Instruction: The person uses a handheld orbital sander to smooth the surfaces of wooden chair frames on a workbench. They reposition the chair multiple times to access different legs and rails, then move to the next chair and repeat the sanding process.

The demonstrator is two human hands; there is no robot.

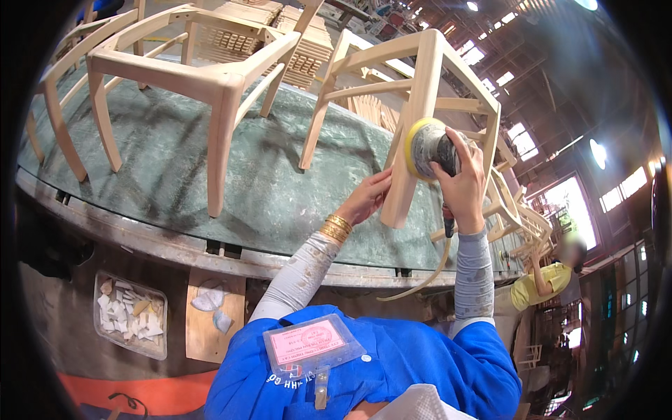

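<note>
Wooden chair frame (420, 91) on the table (280, 189) is being sanded: left hand (364, 199) grips its leg, right hand (462, 178) presses the round sander (425, 148); next, slide along carefully.

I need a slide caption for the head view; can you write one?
Right hand presses a round sander to an unfinished chair frame's leg while the left hand steadies it.

The right hand (463, 183) grips a round sander (428, 148) with a yellow pad, pressed flat against the leg of an upturned bare wooden chair frame (420, 91) on a green-topped workbench (266, 189). The left hand (365, 197), at the sander's eight o'clock, steadies that leg. A second chair frame (210, 77) stands at ten o'clock.
</note>
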